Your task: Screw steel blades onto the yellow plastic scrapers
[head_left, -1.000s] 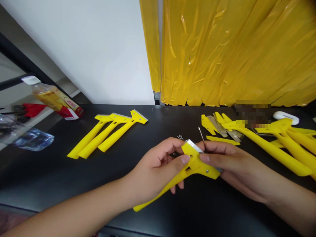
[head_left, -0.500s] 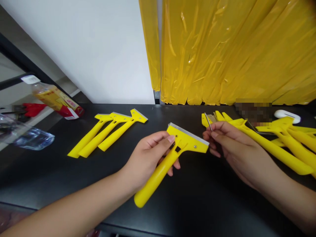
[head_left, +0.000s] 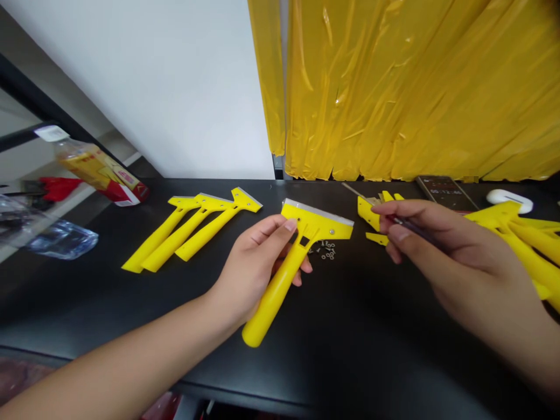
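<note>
My left hand (head_left: 258, 268) is closed around the neck of a yellow scraper (head_left: 280, 286), its thumb pressed on the head by a hole. A metal blade strip runs along the scraper's top edge, and one screw shows at the right of the head. In my right hand (head_left: 441, 239) is a thin screwdriver (head_left: 413, 227), pinched between thumb and fingers, its metal shaft pointing up and left, apart from the scraper. Small screws and nuts (head_left: 329, 251) lie on the table just behind the scraper's head. Yellow scraper head pieces (head_left: 368, 213) lie beyond my right fingers.
Three scrapers (head_left: 210, 227) rest side by side at left on the black table (head_left: 175, 326). More yellow handles (head_left: 511, 239) are piled at right, near a phone (head_left: 446, 193) and a white case (head_left: 510, 200). Bottles (head_left: 100, 172) stand far left; yellow plastic sheeting (head_left: 394, 87) hangs behind.
My right hand has moved right, away from the scraper, and the screwdriver's shaft now shows. My left hand has shifted the scraper slightly left and up, uncovering the small screws and nuts.
</note>
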